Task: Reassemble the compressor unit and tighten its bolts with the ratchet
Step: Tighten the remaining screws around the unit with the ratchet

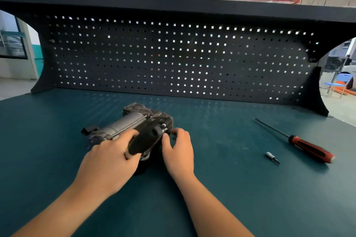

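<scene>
Teal bench (231, 188): left hand (107, 158) grips compressor unit (134, 121), right hand (179, 150) pinches its bolt (164, 130); driver (300, 142) lies well right.

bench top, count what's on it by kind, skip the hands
compressor unit: 1
screwdriver: 1
socket bit: 1
total: 3
</scene>
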A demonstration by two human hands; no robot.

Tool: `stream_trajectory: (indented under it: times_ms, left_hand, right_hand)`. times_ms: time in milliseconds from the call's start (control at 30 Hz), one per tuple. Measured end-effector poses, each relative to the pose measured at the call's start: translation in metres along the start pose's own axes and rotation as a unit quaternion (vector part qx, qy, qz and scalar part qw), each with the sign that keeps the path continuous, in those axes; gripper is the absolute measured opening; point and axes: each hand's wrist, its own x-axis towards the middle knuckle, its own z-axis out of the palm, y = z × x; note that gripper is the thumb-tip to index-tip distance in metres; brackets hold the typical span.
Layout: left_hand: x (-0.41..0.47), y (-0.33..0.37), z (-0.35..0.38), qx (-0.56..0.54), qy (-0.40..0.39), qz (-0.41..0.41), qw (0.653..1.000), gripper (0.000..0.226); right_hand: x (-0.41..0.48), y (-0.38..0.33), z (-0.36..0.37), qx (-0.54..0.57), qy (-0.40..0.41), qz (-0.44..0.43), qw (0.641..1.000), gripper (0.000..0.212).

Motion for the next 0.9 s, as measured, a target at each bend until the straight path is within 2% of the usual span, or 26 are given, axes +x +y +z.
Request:
stream_trajectory:
  times_ms: [33,133,300,467,533,633,733,833,900]
  left_hand:
    - [0.0,-0.001,0.002,0.001,-0.004,-0.008,1.0,0.008]
    - [-0.002,-0.004,0.006,0.031,-0.035,-0.027,0.999,0.029]
    - [0.002,-0.005,0.006,0.047,-0.051,-0.032,0.997,0.028]
    - [0.003,-0.005,-0.001,-0.004,-0.078,-0.035,0.996,0.047]
    - [0.006,-0.009,-0.005,-0.053,-0.097,-0.042,0.993,0.043]
    - [0.009,-0.01,-0.005,-0.127,-0.126,-0.046,0.983,0.02]
    - [0.01,-0.01,-0.002,-0.131,-0.127,-0.057,0.982,0.024]
    - [0.009,-0.008,-0.002,-0.12,-0.132,-0.068,0.982,0.046]
    - [0.007,-0.007,-0.001,-0.131,-0.134,-0.079,0.979,0.042]
  right_hand:
    - [-0.002,-0.001,0.0,-0.016,0.001,-0.018,1.0,0.022]
    - [-0.007,-0.003,0.0,-0.03,-0.017,-0.081,0.996,0.022]
    - [-0.01,-0.008,0.001,-0.043,-0.016,-0.108,0.993,0.035]
    - [-0.018,-0.011,0.001,-0.055,-0.004,-0.168,0.984,0.038]
    - [-0.019,-0.011,0.0,-0.061,0.002,-0.172,0.983,0.039]
    - [-0.019,-0.01,-0.001,-0.07,0.01,-0.167,0.983,0.038]
    - [-0.019,-0.009,0.0,-0.076,0.007,-0.166,0.983,0.04]
    - [-0.019,-0.01,0.001,-0.082,-0.006,-0.167,0.982,0.045]
    - [-0.019,-0.011,0.001,-0.083,-0.016,-0.171,0.982,0.047]
